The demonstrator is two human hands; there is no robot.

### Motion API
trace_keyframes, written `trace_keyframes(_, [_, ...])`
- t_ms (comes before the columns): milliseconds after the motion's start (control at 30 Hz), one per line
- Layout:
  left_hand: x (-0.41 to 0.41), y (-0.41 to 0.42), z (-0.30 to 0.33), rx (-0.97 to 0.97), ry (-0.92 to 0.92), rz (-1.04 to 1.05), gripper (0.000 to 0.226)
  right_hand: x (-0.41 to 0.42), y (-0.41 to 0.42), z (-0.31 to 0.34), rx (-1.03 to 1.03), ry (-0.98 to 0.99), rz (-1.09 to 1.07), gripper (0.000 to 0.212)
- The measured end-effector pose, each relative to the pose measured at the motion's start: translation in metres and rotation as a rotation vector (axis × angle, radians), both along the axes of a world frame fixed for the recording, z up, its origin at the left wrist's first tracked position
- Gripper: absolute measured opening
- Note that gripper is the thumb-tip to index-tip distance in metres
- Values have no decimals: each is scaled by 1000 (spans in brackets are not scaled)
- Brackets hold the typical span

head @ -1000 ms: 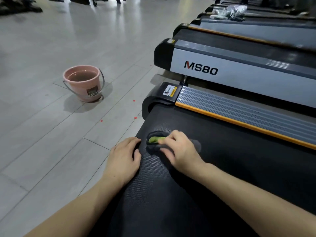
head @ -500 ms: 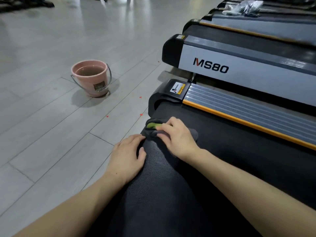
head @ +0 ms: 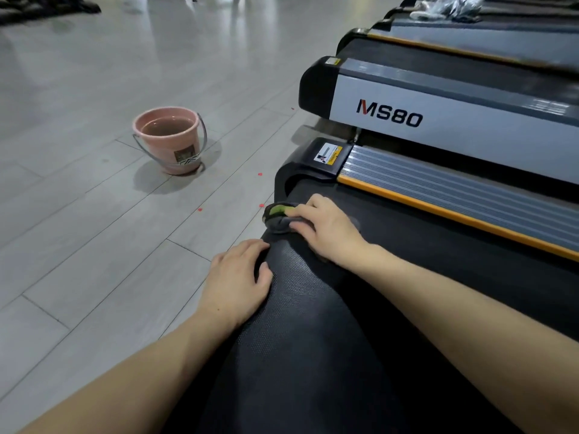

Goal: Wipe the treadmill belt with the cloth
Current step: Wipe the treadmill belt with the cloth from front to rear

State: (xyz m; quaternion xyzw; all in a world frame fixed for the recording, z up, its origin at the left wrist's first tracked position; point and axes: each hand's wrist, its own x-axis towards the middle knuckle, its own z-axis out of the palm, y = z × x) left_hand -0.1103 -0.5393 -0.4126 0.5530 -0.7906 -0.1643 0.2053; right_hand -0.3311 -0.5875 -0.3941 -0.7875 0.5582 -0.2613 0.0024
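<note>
Right hand [head: 329, 228] presses a bunched grey-and-green cloth [head: 277, 216] onto the black textured treadmill belt [head: 313, 324] at its rear left corner.

The fingers curl over the cloth and hold it down against the belt, just short of the black plastic end cap [head: 294, 170]; a second ago the cloth lay farther in from that edge. The left hand [head: 238, 283] lies flat with relaxed fingers on the belt's left edge, holding nothing, as before. The neighbouring grey treadmill side panel [head: 454, 120] reads "MS80", the M partly red. A white-and-yellow warning sticker [head: 327, 153] sits on the end cap, its print too small to read. A pink plastic bucket [head: 170, 140] of water with an unreadable label stands on the grey tiled floor [head: 94, 214].
</note>
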Motion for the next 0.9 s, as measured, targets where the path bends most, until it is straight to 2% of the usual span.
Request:
trace_keyframes(133, [0,0,-2,-26,-16,-15,48,-56,-34,3,-36,-4,-356,22])
trace_keyframes(233, [0,-2,-5,-57,-33,-52,45,-41,-17,1,-43,-16,-448,18])
trace_keyframes(300, [0,-2,-4,-80,-38,-85,44,-21,20,0,-68,-53,-375,16])
trace_keyframes(367, [1,0,-2,-107,-43,-125,42,-6,71,0,-12,-67,-154,19])
trace_keyframes(433, [1,2,0,-125,-56,-159,42,-18,99,1,49,-23,20,21])
trace_keyframes(467, [1,4,0,-129,-64,-169,43,-35,94,2,42,29,17,22])
trace_keyframes(533, [1,6,2,-125,-93,-181,46,-73,61,7,-30,102,-193,21])
trace_keyframes(600, [1,10,4,-115,-142,-181,50,-107,34,13,-8,74,-455,19])
trace_keyframes(667, [-4,19,6,-114,-175,-179,50,-107,33,12,13,39,-567,17])
trace_keyframes(733, [-17,33,8,-116,-171,-192,45,-79,62,11,-17,24,-523,15])
trace_keyframes(833, [-38,53,6,-136,-162,-211,41,-42,142,11,35,-29,-193,15])
trace_keyframes(900, [-42,57,5,-168,-174,-226,41,-60,170,11,82,18,-23,13])
